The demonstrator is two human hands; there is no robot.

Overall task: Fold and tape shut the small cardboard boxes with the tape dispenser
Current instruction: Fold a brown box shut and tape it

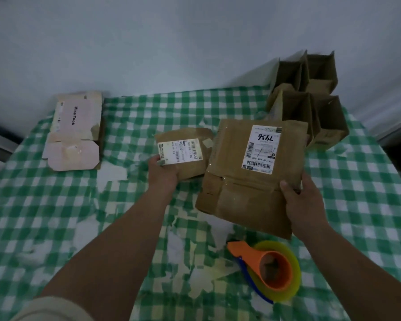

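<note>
Head view: 2 hands (163, 172) (303, 200) grip 2 flattened boxes (190, 158) (241, 181).

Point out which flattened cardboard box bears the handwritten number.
The larger flattened box in the right hand, its label marked 7956. The smaller one, in the left hand, has only print.

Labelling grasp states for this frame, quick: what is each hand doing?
Left hand: grips the small flat brown cardboard box by its near corner.
Right hand: grips the larger flattened brown cardboard box at its near edge.
</note>
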